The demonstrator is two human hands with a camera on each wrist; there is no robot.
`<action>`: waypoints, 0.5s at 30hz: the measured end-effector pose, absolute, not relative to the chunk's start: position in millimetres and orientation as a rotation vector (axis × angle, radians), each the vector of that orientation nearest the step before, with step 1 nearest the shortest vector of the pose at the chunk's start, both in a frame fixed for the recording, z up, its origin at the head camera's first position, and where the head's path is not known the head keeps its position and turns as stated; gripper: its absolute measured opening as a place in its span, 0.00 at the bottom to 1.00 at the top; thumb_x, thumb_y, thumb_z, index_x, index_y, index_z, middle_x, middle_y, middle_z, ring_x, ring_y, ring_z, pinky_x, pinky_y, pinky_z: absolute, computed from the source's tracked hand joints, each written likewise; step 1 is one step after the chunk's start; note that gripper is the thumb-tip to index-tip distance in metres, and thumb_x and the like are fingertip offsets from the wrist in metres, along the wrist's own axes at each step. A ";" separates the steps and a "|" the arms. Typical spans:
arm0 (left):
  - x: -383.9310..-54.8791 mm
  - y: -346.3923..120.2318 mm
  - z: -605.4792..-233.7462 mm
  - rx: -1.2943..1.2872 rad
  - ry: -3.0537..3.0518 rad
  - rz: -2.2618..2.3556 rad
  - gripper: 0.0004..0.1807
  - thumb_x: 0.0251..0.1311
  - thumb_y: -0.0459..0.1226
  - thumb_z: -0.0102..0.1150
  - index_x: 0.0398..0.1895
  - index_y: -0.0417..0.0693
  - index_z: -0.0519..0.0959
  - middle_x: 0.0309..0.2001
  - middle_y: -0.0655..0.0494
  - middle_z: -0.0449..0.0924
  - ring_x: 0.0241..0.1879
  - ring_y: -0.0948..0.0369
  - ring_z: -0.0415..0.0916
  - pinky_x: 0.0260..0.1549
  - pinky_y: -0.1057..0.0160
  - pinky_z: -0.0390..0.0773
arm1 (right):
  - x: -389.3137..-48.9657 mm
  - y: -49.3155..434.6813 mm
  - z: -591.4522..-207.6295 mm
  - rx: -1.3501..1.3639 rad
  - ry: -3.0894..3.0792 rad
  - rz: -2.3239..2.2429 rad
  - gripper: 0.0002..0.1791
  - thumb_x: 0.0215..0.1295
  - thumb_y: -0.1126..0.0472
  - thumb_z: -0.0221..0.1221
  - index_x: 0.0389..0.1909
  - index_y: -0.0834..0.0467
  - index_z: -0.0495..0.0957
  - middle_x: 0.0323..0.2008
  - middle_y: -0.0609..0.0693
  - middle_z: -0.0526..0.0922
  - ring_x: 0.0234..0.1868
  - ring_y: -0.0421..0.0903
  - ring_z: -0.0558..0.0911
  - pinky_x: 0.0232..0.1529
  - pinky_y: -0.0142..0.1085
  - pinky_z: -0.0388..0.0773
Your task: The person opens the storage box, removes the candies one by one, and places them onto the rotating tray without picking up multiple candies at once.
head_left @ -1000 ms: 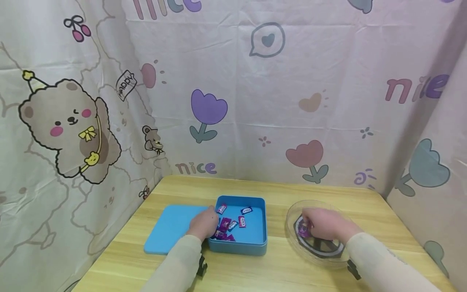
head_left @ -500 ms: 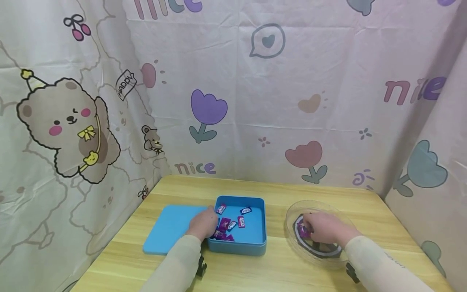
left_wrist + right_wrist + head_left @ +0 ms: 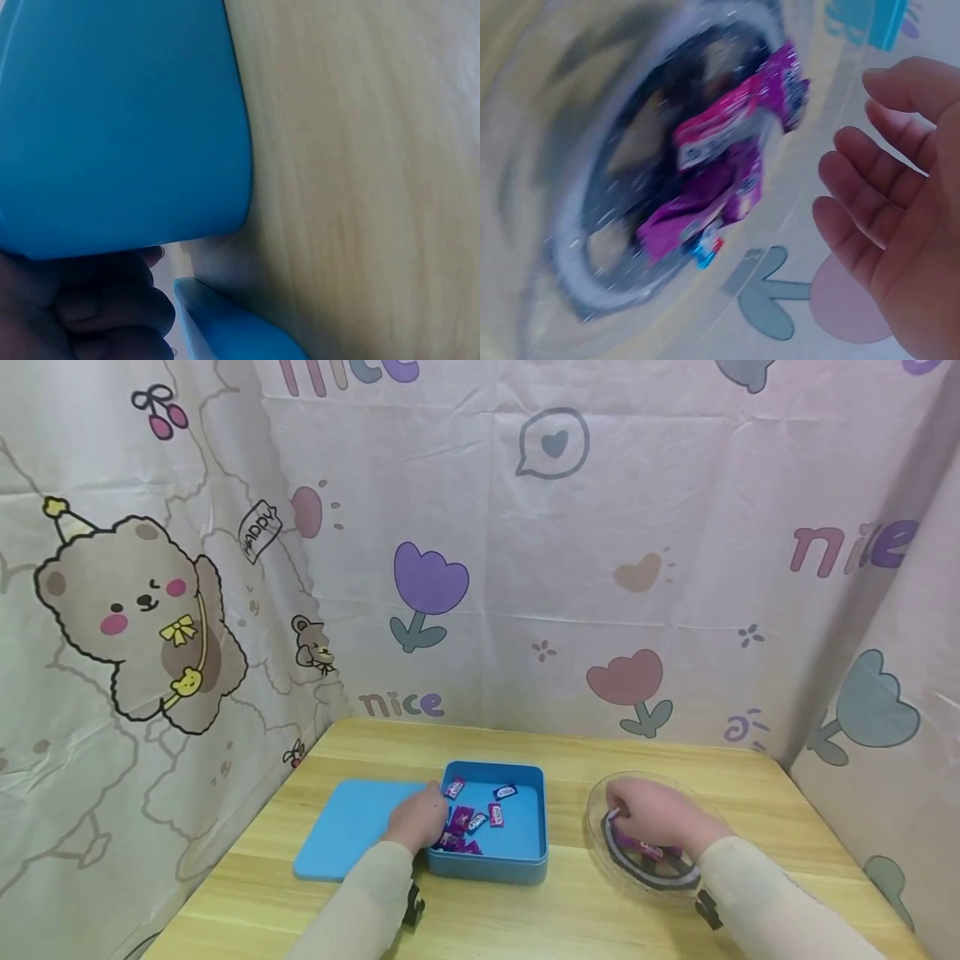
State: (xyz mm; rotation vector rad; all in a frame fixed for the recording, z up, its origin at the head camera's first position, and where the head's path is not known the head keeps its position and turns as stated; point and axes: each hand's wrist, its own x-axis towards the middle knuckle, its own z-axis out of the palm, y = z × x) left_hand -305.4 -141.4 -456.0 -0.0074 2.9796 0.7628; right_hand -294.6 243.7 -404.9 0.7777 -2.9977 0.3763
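Observation:
My left hand (image 3: 417,817) grips the left side of a blue box (image 3: 487,871); in the left wrist view its curled fingers lie against the box wall (image 3: 120,127). Inside the box are several small wrapped candies (image 3: 497,815), purple, pink and blue, gathered mostly at the near left. Over a round clear dish (image 3: 594,839) hovers my right hand (image 3: 652,810). Its fingers (image 3: 870,169) are apart and loosely bent in the right wrist view, with nothing between them. Purple and pink candies (image 3: 705,187) and a small blue one lie in the dish on its dark, pale-ringed pattern.
A flat blue lid (image 3: 360,827) lies on the wooden table (image 3: 570,910), left of the box. Wood surface separates box and dish. A printed curtain (image 3: 487,610) closes off the back and both sides.
Earlier my right fingers were around a purple candy low in the dish. Now they have let go and risen slightly to the left, and candies show beneath. My left hand stays on the box.

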 end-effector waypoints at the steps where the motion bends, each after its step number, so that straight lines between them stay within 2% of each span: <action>1: -305.4 -141.5 -456.0 -0.010 2.977 0.767 0.30 0.74 0.39 0.38 0.74 0.30 0.60 0.70 0.35 0.67 0.69 0.40 0.65 0.65 0.37 0.65 | -295.4 240.2 -403.1 0.789 -2.984 0.367 0.11 0.56 0.63 0.65 0.32 0.47 0.74 0.28 0.37 0.73 0.31 0.38 0.73 0.36 0.40 0.75; 8: -304.4 -141.2 -454.5 -0.015 2.980 0.764 0.29 0.73 0.38 0.40 0.72 0.29 0.62 0.67 0.34 0.70 0.65 0.40 0.69 0.63 0.37 0.68 | -300.6 210.2 -397.4 0.839 -2.953 0.319 0.10 0.58 0.61 0.66 0.39 0.49 0.78 0.35 0.41 0.79 0.36 0.40 0.76 0.45 0.44 0.79; 15: -303.0 -139.8 -452.8 -0.018 2.977 0.792 0.30 0.74 0.38 0.39 0.73 0.29 0.61 0.68 0.34 0.69 0.66 0.40 0.67 0.64 0.37 0.66 | -300.4 181.1 -393.8 0.881 -2.935 0.321 0.12 0.59 0.58 0.68 0.43 0.50 0.80 0.37 0.39 0.79 0.41 0.41 0.78 0.46 0.43 0.80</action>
